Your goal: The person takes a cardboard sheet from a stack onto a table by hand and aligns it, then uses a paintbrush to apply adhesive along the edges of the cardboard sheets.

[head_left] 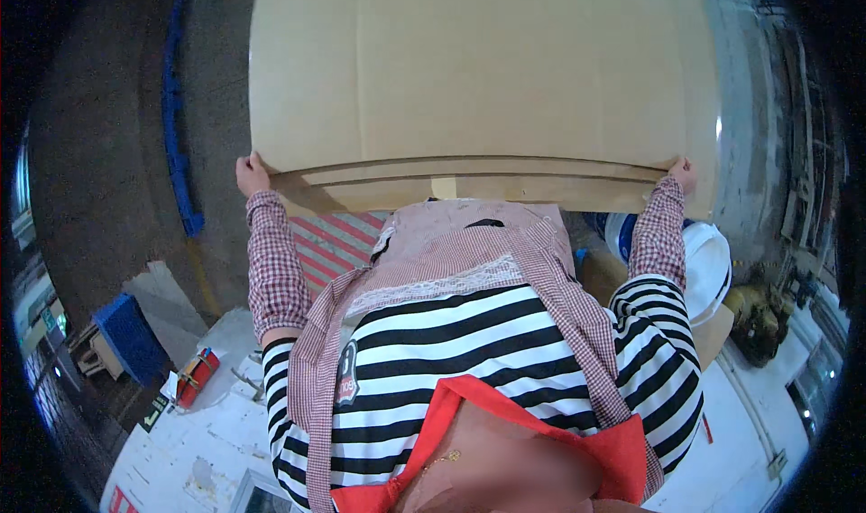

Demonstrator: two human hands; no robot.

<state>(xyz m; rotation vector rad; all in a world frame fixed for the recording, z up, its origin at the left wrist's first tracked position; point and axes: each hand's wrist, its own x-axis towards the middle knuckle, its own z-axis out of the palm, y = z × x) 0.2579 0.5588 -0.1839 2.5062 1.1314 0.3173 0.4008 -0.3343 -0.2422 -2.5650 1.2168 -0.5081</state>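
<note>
A large tan cardboard sheet (487,80) lies flat before me and reaches up to the far edge of the view. At its near left corner my left hand (253,176) is closed on the edge. My right hand (683,175) pinches the near right corner in the same way, with both arms spread wide. Just under the sheet's near edge, further cardboard layers (361,195) show as strips, with a small pale yellow patch (444,187) near the middle. My fingertips under the sheet are hidden.
Red-and-white striped flooring (338,245) shows by my left forearm. A white round container (706,274) stands near my right elbow. A long blue bar (173,107) lies on the dark floor at left. Behind me are a white table (198,459), a red object (197,378) and a blue block (132,340).
</note>
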